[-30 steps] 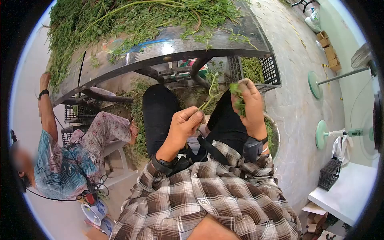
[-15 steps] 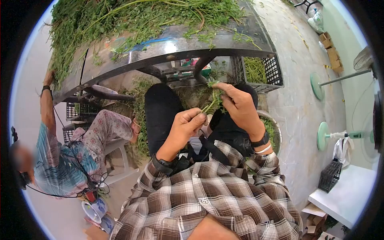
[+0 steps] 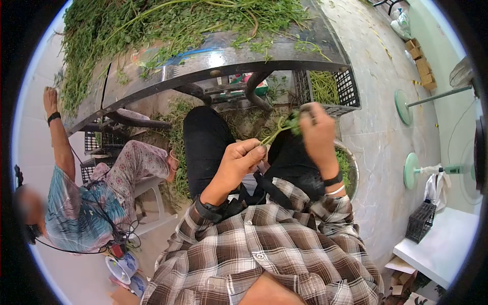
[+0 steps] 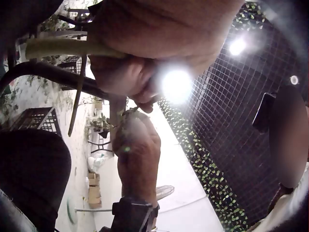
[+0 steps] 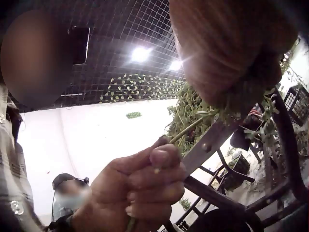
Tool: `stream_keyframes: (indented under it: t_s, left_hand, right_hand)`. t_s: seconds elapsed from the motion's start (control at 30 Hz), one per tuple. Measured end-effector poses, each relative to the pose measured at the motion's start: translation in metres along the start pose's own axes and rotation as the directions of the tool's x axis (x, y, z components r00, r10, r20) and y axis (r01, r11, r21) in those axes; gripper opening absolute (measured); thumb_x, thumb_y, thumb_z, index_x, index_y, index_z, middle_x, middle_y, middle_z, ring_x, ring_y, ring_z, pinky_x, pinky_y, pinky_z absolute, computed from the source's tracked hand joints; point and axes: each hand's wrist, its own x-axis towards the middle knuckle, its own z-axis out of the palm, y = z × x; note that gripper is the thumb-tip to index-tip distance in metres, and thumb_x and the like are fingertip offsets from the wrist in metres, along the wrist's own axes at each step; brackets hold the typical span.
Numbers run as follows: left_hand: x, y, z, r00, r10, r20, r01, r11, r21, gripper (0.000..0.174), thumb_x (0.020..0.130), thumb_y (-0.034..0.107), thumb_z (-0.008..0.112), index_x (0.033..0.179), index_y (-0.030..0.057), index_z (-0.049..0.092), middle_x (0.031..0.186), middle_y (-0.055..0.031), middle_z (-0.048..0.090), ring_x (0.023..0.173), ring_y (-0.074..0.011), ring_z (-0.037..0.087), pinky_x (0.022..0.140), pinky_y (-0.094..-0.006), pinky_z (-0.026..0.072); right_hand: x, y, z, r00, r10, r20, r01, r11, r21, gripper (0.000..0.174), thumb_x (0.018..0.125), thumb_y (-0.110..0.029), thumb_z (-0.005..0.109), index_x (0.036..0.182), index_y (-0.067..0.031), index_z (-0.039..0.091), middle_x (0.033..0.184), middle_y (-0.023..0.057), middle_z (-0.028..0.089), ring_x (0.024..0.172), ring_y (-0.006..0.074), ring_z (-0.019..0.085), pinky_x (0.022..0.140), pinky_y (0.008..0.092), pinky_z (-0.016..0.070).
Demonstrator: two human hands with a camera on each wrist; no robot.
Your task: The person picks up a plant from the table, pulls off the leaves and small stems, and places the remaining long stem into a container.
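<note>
My left hand [image 3: 241,158] pinches thin green stems [image 3: 272,137] between thumb and fingertips, over my lap. In the right wrist view the same stem [image 5: 188,129] runs up from the left thumb and forefinger toward the other hand. My right hand [image 3: 319,133], blurred, is a little to the right with curled fingers on the leafy tops [image 3: 292,124]. Seen from its own wrist, the right hand [image 5: 231,48] hides most of the leaves it grips. A thick pale stem [image 4: 72,48] sticks out of the left hand in the left wrist view.
A dark table [image 3: 284,51] ahead bears a heap of leafy greens [image 3: 152,30]. Under its right end stands a black crate [image 3: 348,89] with cut stems. A round tub [image 3: 351,168] of greens is beside my right leg. Another person [image 3: 81,208] sits at left.
My right hand came in to the stems by the left hand, then drew back to the right with the leafy tops. The left hand stays nearly still. The other person's hand lifted off the table's edge.
</note>
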Motion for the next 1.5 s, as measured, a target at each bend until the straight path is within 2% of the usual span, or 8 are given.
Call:
stream_keyframes:
  t_s: [0.13, 0.37, 0.53, 0.8, 1.07, 1.13, 1.27, 1.5]
  left_hand:
    - [-0.003, 0.003, -0.004, 0.999, 0.003, -0.046, -0.004, 1.0, -0.022, 0.028, 0.089, 0.026, 0.055, 0.073, 0.0036, 0.056, 0.057, 0.0053, 0.041, 0.05, -0.0017, 0.033, 0.044, -0.0187, 0.0246]
    - [0.005, -0.001, -0.006, 1.0, -0.004, -0.013, 0.003, 0.999, -0.052, 0.028, 0.088, 0.027, 0.056, 0.074, 0.003, 0.058, 0.055, 0.0051, 0.042, 0.048, -0.0012, 0.035, 0.042, -0.0184, 0.0253]
    - [0.006, -0.004, 0.006, 0.997, 0.017, 0.072, -0.017, 1.0, 0.011, 0.027, 0.089, 0.025, 0.055, 0.075, 0.0024, 0.059, 0.054, 0.0055, 0.041, 0.047, -0.0013, 0.034, 0.043, -0.0181, 0.0256]
    - [-0.003, 0.002, 0.006, 0.985, -0.075, 0.155, 0.044, 0.981, 0.191, 0.023, 0.089, 0.023, 0.053, 0.079, 0.0039, 0.061, 0.059, 0.006, 0.044, 0.055, -0.0015, 0.038, 0.048, -0.0193, 0.0297]
    - [0.01, -0.022, -0.001, 0.991, 0.127, 0.052, -0.132, 0.987, 0.094, 0.049, 0.088, 0.017, 0.054, 0.131, 0.0025, 0.037, 0.104, -0.0075, 0.057, 0.083, -0.0089, 0.052, 0.058, -0.0212, 0.0453]
    - [0.008, -0.015, -0.003, 0.996, 0.088, 0.01, -0.088, 0.994, 0.068, 0.051, 0.088, 0.021, 0.055, 0.132, 0.0016, 0.036, 0.118, -0.0109, 0.053, 0.106, -0.0159, 0.05, 0.089, -0.0297, 0.0397]
    - [0.011, -0.015, -0.007, 0.997, 0.055, 0.049, -0.059, 0.996, 0.067, 0.046, 0.088, 0.02, 0.053, 0.129, 0.0001, 0.041, 0.113, -0.0104, 0.056, 0.104, -0.0155, 0.052, 0.088, -0.0287, 0.0407]
    - [0.011, -0.019, -0.01, 0.999, -0.004, 0.05, -0.001, 0.996, 0.093, 0.037, 0.089, 0.019, 0.051, 0.118, -0.0029, 0.05, 0.103, -0.0107, 0.061, 0.096, -0.0154, 0.056, 0.083, -0.0281, 0.0433]
  right_hand:
    - [-0.003, 0.041, -0.05, 0.914, 0.295, -0.279, -0.211, 0.932, 0.294, 0.014, 0.085, -0.011, 0.049, 0.089, 0.001, 0.056, 0.074, 0.0001, 0.054, 0.065, 0.0076, 0.048, 0.058, 0.0236, 0.0401]
    - [-0.093, 0.113, -0.127, 0.994, 0.073, 0.084, 0.015, 0.661, -0.75, 0.02, 0.082, -0.013, 0.053, 0.098, -0.0024, 0.06, 0.071, 0.0107, 0.053, 0.067, 0.0172, 0.051, 0.066, 0.0294, 0.0428]
    - [-0.062, 0.039, -0.08, 0.937, 0.32, 0.14, -0.327, 0.944, 0.03, 0.027, 0.082, -0.009, 0.052, 0.108, -0.0024, 0.059, 0.075, 0.0036, 0.056, 0.066, 0.0105, 0.053, 0.062, 0.0239, 0.0455]
    - [-0.036, -0.004, 0.006, 0.84, 0.072, 0.538, -0.449, 0.648, 0.615, 0.016, 0.085, -0.009, 0.054, 0.097, -0.0001, 0.058, 0.069, -0.0008, 0.054, 0.055, 0.0045, 0.047, 0.048, 0.0181, 0.0371]
    - [-0.009, 0.011, -0.04, 0.938, 0.327, 0.117, -0.335, 0.761, 0.556, 0.014, 0.086, -0.009, 0.051, 0.092, 0.0012, 0.057, 0.062, 0.0022, 0.051, 0.051, 0.0087, 0.048, 0.046, 0.0206, 0.0379]
    - [0.016, 0.035, -0.068, 0.964, 0.237, -0.121, -0.183, 0.92, 0.347, 0.017, 0.086, -0.01, 0.051, 0.096, 0.0018, 0.057, 0.066, 0.0029, 0.054, 0.054, 0.0092, 0.051, 0.048, 0.0215, 0.0401]
    - [0.043, 0.074, -0.099, 0.935, -0.029, -0.353, -0.077, 0.956, -0.284, 0.024, 0.085, -0.011, 0.052, 0.104, 0.0033, 0.057, 0.073, 0.0036, 0.058, 0.058, 0.0084, 0.05, 0.052, 0.0231, 0.0418]
    - [0.075, 0.014, -0.06, 1.0, -0.012, -0.029, 0.016, 0.989, 0.15, 0.021, 0.085, -0.01, 0.052, 0.101, 0.0013, 0.059, 0.073, 0.003, 0.057, 0.058, 0.0064, 0.049, 0.052, 0.021, 0.0397]
